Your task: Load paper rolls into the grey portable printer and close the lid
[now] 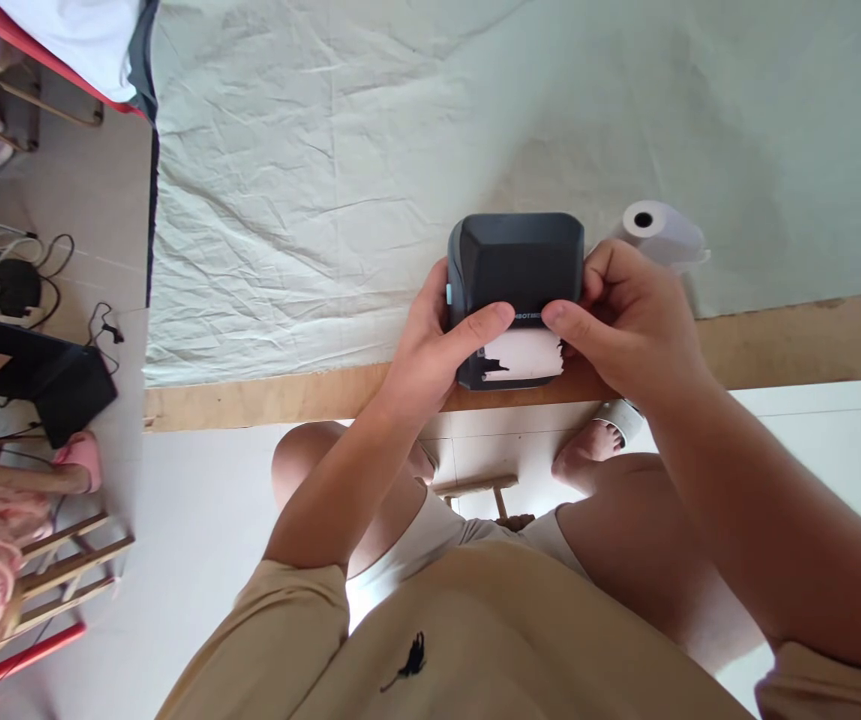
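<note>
Between both hands sits a black portable receipt printer [521, 270] over the table's near edge. A torn white strip of paper [526, 354] shows on its near side, with black marks at its left end. My left hand [445, 335] grips the printer's left side, thumb lying on the top near a small light-blue button. My right hand [629, 315] holds the right side, its thumb on the top and the other fingers curled at the edge. Just beyond the right hand, a white paper roll [662, 232] with a dark core lies on the cloth.
A wrinkled pale green cloth [310, 180] covers the table, whose bare wooden edge [265, 397] faces me. My legs are below it. To the left on the floor are cables, a black folded object [32, 375], a wooden chair [70, 565] and a person's foot in a pink shoe [81, 460].
</note>
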Demonstrator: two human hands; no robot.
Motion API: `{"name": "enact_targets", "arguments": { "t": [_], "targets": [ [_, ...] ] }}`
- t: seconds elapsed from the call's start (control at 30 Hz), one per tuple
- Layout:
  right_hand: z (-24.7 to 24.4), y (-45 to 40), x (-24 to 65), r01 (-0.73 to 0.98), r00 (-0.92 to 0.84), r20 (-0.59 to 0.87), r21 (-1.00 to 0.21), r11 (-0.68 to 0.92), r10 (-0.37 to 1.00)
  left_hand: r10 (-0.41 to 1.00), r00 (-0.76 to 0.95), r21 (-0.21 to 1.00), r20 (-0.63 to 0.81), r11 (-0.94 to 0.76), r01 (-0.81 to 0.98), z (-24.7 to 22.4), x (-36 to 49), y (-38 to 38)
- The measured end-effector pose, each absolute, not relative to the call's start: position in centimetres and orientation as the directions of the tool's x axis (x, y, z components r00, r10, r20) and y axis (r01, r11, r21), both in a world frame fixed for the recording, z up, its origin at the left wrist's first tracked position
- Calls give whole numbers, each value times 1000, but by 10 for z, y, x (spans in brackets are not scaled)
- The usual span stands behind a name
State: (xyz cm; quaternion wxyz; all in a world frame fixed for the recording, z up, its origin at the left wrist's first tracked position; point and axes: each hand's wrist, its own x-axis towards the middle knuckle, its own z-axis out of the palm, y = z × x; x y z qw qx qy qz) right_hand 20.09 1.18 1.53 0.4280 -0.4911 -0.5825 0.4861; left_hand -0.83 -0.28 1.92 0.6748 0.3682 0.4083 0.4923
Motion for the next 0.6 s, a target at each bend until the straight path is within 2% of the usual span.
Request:
{"name": "enact_targets", "arguments": {
  "t": [0.4, 0.6],
  "targets": [
    [23, 13, 199, 167, -165, -63, -985, -35, 984, 962, 205, 907, -182, 245, -343, 15, -10, 2],
    [4, 19, 202, 163, -169, 77, -981, 105, 983, 968, 224, 915, -111, 187, -358, 15, -8, -1]
  ]
}}
